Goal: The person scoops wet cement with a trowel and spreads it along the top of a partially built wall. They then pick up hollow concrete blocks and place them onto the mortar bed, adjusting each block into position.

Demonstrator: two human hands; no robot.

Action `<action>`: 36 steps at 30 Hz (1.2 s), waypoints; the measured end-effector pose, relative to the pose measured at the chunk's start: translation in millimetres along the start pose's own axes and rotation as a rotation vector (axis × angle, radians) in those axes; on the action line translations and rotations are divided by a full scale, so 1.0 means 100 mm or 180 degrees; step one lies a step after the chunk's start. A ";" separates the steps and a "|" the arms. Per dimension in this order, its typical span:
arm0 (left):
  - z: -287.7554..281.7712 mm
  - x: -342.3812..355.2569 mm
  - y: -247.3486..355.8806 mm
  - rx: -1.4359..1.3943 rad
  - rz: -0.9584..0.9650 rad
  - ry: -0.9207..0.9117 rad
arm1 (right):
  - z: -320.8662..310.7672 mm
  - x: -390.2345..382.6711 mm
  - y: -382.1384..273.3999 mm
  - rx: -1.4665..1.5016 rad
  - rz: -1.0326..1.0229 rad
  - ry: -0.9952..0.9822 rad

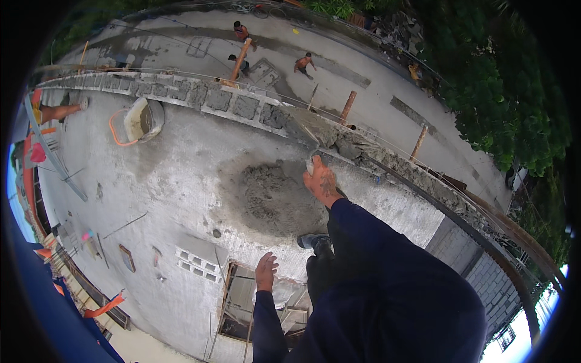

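My right hand (322, 183) is closed around the handle of a trowel (307, 132). The trowel's blade lies against the top of a low block wall (245, 107), where wet mortar (349, 145) is spread. On the floor beside that hand sits a heap of wet grey mortar (266, 190). My left hand (265, 271) hangs lower, with nothing in it and its fingers loosely apart. My dark boot (315, 241) stands at the heap's near edge.
A mortar-smeared bucket (144, 121) with an orange rim stands near the wall. A framed floor opening (237, 302) lies by my left arm, with hollow blocks (198, 265) beside it. Wooden posts (348, 107) rise along the wall. Several people are on the road below.
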State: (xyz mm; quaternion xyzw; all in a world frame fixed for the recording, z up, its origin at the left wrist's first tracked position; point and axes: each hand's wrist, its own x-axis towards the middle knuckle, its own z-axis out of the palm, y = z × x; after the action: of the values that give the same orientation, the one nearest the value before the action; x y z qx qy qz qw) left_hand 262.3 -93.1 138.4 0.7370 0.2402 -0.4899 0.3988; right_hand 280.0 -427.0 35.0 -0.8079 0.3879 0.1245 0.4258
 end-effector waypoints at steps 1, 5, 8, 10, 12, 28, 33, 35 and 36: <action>0.00 0.01 0.06 -0.0041 0.0157 -0.0021 | 0.11 -0.08 -0.15 0.0266 0.0206 0.0188; -0.06 0.02 -0.04 0.0043 0.0274 -0.0041 | 0.53 -0.10 -0.48 0.1605 0.0654 0.0679; -0.21 -0.03 -0.44 0.0155 0.0040 0.0007 | 0.74 -0.14 -0.35 0.2775 0.1098 0.0979; -0.36 -0.11 -0.77 0.0228 -0.0233 0.0083 | 0.78 -0.26 -0.16 0.2997 0.1164 0.1431; -0.47 -0.13 -1.07 0.0346 -0.0412 0.0135 | 0.77 -0.43 0.02 0.2918 0.1175 0.1334; -0.14 -0.15 -0.89 0.0303 0.0022 -0.0051 | 1.07 -0.53 0.59 0.2750 0.1719 0.0825; -0.05 -0.02 -0.85 0.0301 0.0088 -0.0097 | 0.70 -0.81 0.58 0.1064 0.0982 0.1249; -0.06 0.02 -0.95 0.0366 -0.0091 -0.0092 | 0.58 -0.78 0.58 0.0544 0.0899 0.1222; -0.07 0.04 -1.01 0.0429 -0.0174 -0.0077 | 0.50 -0.74 0.58 0.0874 0.0982 0.1093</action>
State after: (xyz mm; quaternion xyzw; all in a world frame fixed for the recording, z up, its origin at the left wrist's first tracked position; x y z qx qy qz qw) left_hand 192.6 -30.9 100.4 0.7494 0.2219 -0.5246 0.3376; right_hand 194.5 -369.0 9.1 -0.6832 0.5862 -0.0047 0.4354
